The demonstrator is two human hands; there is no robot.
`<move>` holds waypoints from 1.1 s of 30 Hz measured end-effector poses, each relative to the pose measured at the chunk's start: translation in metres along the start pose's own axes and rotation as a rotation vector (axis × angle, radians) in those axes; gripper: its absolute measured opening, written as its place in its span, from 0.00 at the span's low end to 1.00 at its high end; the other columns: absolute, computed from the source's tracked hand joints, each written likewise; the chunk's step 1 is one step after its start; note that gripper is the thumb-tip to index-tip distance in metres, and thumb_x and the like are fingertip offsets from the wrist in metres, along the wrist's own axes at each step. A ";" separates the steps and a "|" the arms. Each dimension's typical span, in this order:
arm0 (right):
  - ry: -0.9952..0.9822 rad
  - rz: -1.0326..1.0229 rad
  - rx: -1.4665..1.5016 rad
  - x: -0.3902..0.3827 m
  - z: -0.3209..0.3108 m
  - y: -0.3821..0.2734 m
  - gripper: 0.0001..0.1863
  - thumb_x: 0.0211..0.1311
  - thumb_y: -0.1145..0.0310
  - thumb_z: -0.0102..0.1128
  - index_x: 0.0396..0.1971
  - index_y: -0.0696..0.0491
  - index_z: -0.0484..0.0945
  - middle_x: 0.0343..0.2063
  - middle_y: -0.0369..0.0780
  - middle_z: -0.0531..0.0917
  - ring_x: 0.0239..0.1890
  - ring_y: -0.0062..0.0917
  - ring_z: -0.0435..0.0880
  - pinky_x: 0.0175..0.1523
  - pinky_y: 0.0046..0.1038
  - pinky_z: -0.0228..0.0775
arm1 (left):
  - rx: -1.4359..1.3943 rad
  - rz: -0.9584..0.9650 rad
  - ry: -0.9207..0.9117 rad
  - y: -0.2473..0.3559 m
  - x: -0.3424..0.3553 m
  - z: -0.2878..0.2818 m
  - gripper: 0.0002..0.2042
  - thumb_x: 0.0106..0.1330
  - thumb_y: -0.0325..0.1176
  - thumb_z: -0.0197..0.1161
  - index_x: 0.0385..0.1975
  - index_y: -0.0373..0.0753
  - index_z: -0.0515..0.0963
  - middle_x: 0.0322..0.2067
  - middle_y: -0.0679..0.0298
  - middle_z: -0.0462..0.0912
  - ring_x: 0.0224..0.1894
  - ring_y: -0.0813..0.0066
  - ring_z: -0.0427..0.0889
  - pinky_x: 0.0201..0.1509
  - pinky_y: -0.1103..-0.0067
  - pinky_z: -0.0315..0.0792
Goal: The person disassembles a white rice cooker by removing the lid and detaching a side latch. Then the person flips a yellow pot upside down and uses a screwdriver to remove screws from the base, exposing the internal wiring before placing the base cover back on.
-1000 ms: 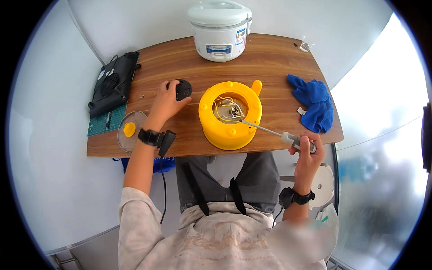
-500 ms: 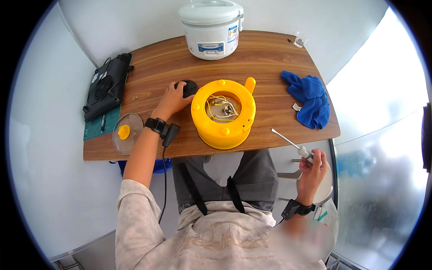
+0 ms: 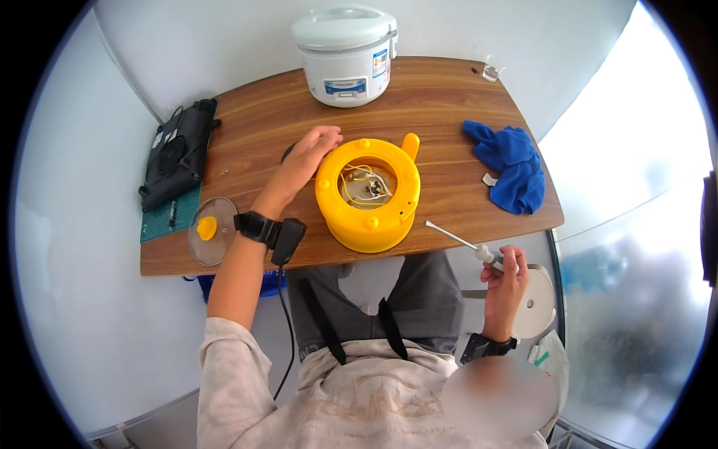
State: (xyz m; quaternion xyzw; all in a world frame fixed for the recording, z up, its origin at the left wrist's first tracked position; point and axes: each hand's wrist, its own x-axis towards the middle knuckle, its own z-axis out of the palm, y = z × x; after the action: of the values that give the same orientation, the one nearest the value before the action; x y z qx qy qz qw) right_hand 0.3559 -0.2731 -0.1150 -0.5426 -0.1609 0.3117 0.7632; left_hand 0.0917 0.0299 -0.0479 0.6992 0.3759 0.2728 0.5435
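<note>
A round yellow appliance housing [image 3: 368, 238] lies on the table with its opening up, showing white and yellow wires [image 3: 374, 187] and a metal plate inside. My left hand [image 3: 313, 150] reaches along the housing's left rim, fingers stretched out and close to it or touching; I cannot tell which. Behind that hand a black round part [image 3: 287, 153] is mostly hidden. At the table's front edge, right of the housing, my right hand [image 3: 508, 278] is closed around the handle of a screwdriver [image 3: 458, 238]. The blade points up and left toward the housing.
A white rice cooker [image 3: 346, 63] stands at the back. Left are a black appliance [image 3: 176, 153] lying with its fan grille showing, a green cutting mat [image 3: 158, 227] and a glass lid [image 3: 217, 243] with yellow knob. A blue cloth [image 3: 512, 165] and a small glass [image 3: 490, 72] sit right.
My left hand has let go of the black part and moved to the housing's left rim, its fingers straightening. My right hand has brought the screwdriver left, closer to the housing.
</note>
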 end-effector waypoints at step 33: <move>-0.167 -0.410 -0.208 -0.020 0.027 -0.059 0.11 0.71 0.67 0.64 0.42 0.57 0.73 0.28 0.37 0.80 0.27 0.21 0.81 0.34 0.21 0.75 | -0.390 0.112 0.072 -0.015 -0.018 0.062 0.19 0.78 0.31 0.50 0.66 0.37 0.72 0.63 0.57 0.74 0.63 0.70 0.75 0.67 0.80 0.68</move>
State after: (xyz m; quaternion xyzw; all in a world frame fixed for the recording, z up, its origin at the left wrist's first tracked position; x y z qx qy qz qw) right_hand 0.3433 -0.2792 -0.0486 -0.5466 -0.3617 0.1757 0.7345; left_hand 0.1274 -0.0176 -0.0785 0.5904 0.2956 0.3949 0.6389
